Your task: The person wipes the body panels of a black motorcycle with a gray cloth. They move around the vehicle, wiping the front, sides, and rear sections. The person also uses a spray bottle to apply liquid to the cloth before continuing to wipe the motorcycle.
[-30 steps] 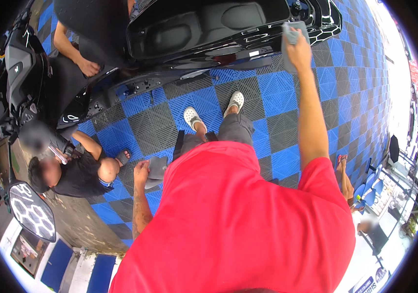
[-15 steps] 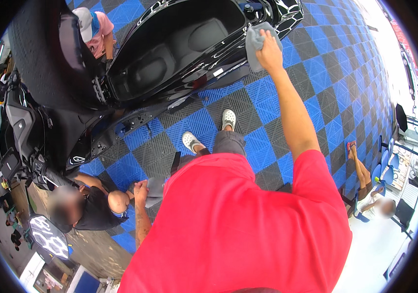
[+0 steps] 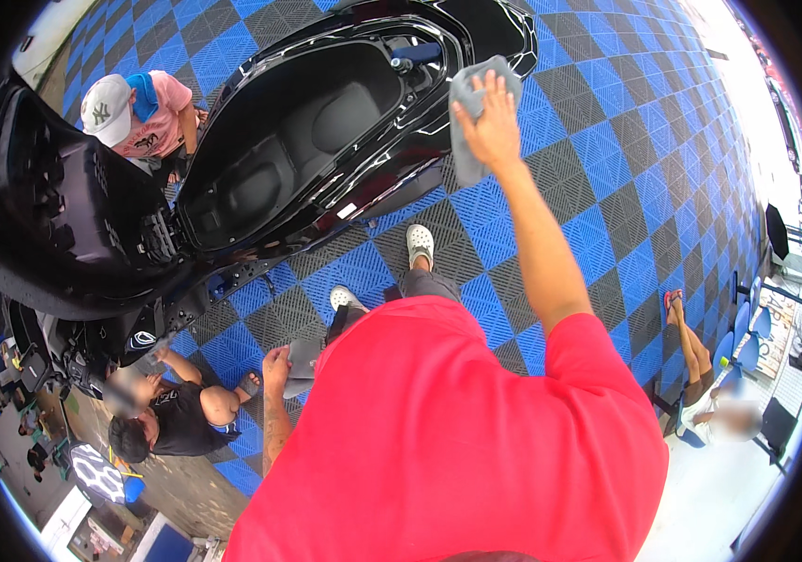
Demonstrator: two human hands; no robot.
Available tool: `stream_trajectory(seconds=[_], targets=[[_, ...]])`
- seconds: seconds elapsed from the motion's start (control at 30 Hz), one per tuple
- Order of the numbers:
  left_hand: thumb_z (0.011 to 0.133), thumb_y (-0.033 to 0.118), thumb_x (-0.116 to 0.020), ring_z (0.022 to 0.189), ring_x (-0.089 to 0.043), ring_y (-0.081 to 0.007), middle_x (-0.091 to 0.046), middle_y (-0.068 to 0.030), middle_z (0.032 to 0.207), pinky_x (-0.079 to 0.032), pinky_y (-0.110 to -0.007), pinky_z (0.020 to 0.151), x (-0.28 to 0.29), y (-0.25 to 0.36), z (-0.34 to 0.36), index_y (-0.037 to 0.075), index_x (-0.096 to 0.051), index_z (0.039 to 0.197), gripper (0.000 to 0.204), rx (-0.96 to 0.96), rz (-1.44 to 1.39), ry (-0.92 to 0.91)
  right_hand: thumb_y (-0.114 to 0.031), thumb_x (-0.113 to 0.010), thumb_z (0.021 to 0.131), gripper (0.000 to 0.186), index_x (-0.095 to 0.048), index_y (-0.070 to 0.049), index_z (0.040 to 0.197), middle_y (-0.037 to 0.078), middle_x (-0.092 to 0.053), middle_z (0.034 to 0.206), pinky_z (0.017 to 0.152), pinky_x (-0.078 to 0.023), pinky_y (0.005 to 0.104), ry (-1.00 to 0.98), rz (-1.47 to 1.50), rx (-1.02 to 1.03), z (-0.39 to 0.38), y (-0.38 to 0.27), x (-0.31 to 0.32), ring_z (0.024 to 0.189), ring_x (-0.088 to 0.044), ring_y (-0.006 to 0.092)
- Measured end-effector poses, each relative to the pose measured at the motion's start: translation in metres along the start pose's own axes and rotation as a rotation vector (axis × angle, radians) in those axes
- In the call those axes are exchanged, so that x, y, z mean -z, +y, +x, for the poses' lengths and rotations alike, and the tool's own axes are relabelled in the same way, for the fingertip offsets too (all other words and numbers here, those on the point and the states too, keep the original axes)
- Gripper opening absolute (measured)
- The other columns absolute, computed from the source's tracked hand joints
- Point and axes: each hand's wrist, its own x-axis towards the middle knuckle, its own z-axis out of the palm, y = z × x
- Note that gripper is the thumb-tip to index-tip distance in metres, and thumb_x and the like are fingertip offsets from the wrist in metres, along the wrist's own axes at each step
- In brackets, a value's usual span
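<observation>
My right hand (image 3: 492,122) lies flat with spread fingers on a grey cloth (image 3: 471,167), pressing it to the glossy black rear side of a scooter (image 3: 392,164). Part of the cloth hangs below the palm. My left hand (image 3: 276,365) is low beside my body, its fingers curled on what looks like another grey cloth (image 3: 302,367); the grip is partly hidden. The scooter's storage well (image 3: 279,155) is exposed, and its raised seat (image 3: 50,206) stands at the left.
Across the scooter a person in a pink shirt and cap (image 3: 157,112) crouches. Another in black (image 3: 181,412) squats at lower left. Someone sits at far right (image 3: 701,403) near blue chairs (image 3: 748,351). Blue and dark grey tiles (image 3: 588,187) cover the floor.
The view has shifted, so the scooter sits farther left and the pink-shirted person shows more fully. My right hand and its cloth have moved slightly toward the tail, thumb farther out.
</observation>
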Motion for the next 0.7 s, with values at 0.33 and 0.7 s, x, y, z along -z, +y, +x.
stream_trajectory(seconds=[0.33,0.7], targets=[[0.092,0.036,-0.065,0.056,-0.051,-0.0089,-0.059,-0.0020,0.066,-0.039,-0.026,0.051,-0.059,0.045,-0.042,0.000,-0.068,0.107,0.039,0.036,0.010,0.052,-0.058,-0.046,0.097,0.083,-0.036,0.010,0.145,0.028,-0.031,0.155,0.119,-0.023,0.0472,-0.066,-0.149,-0.011,0.177,0.165,-0.005,0.146,-0.026,0.0413],[0.091,0.038,-0.066,0.058,-0.054,-0.0122,-0.061,-0.0040,0.066,-0.042,-0.029,0.054,-0.104,0.010,-0.064,0.001,-0.070,0.105,0.039,0.181,-0.044,0.144,-0.051,-0.055,0.093,0.070,-0.047,-0.001,0.142,0.019,-0.038,0.154,0.120,-0.020,0.0505,-0.280,0.021,0.310,0.032,0.030,0.020,0.146,-0.030,0.0362]])
